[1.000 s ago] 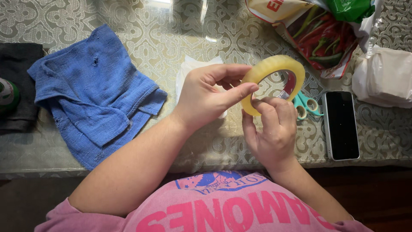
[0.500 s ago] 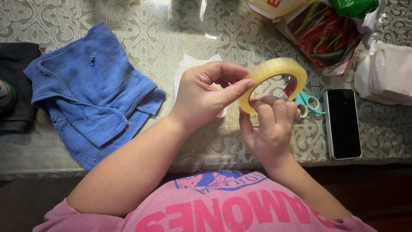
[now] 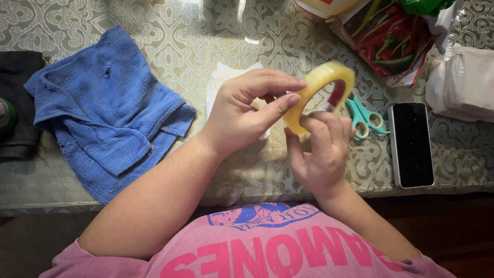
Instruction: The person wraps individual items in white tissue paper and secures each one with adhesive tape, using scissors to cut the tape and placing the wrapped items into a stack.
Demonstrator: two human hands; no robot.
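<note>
Both my hands hold a roll of clear yellowish tape [image 3: 337,72] above the patterned table [image 3: 180,46]. My left hand [image 3: 242,110] pinches the roll's near rim between thumb and fingers. My right hand [image 3: 321,152] grips the lower edge from below, its fingertips pressed on the outer surface of the roll. The roll stands on edge, tilted, its red inner core partly visible.
A crumpled blue cloth [image 3: 103,108] lies at the left, a dark cloth [image 3: 20,103] beyond it. Teal scissors [image 3: 363,116] and a black phone [image 3: 413,144] lie at the right. A bag of red and green chillies [image 3: 391,36] and a white bag [image 3: 463,82] sit at the back right. White paper [image 3: 226,77] lies under my hands.
The roll has turned more edge-on and shifted slightly left and up. My left fingers have slid further along its rim. The scissors show more.
</note>
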